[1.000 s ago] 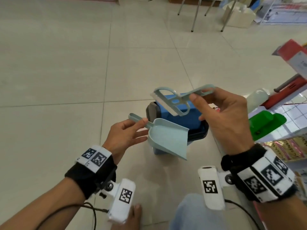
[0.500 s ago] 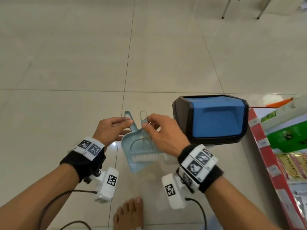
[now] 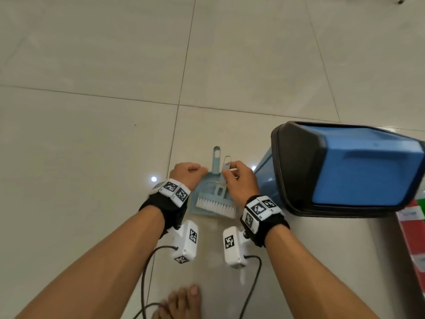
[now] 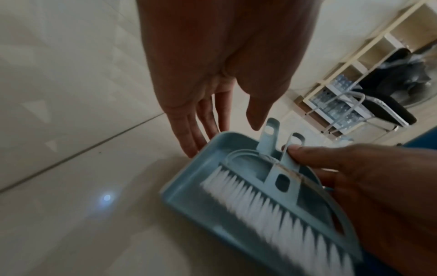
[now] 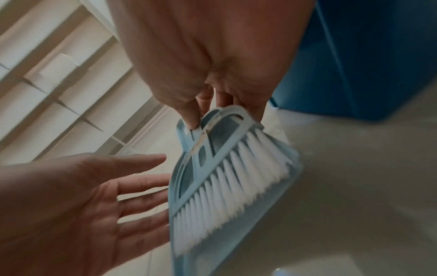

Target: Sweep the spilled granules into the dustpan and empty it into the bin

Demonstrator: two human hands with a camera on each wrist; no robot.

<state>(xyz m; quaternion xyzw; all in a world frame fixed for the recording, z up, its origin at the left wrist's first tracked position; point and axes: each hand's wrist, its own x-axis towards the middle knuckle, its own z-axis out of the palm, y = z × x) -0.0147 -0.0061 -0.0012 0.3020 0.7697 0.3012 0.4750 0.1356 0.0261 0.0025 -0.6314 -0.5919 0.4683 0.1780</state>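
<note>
The dustpan [image 3: 208, 194] lies flat on the tiled floor [image 3: 92, 134] just left of the bin [image 3: 345, 171], with the brush [image 3: 217, 204] nested inside it, white bristles toward the pan's open lip. No granules show on the tiles or in the pan, so by my reading the sweeping and emptying are done and the step in hand is putting the tools away — the brush being seated in the pan.

The right hand [image 3: 239, 183] pinches the thin brush handle between thumb and fingers. The left hand [image 3: 187, 172] is relaxed and spread, its fingertips at the pan's left rim; whether they touch it I cannot tell.

The next move likely calls only for letting go of the handle and lifting both hands clear without tipping the light pan.

Pan and brush are the same pale blue-green moulded plastic — smooth and thin-walled, each handle ending in a hanging slot. The bristles are stiff, white and evenly cut. The bin has a blue body and a dark, sloped lid frame. The floor tiles are glossy cream.
</note>
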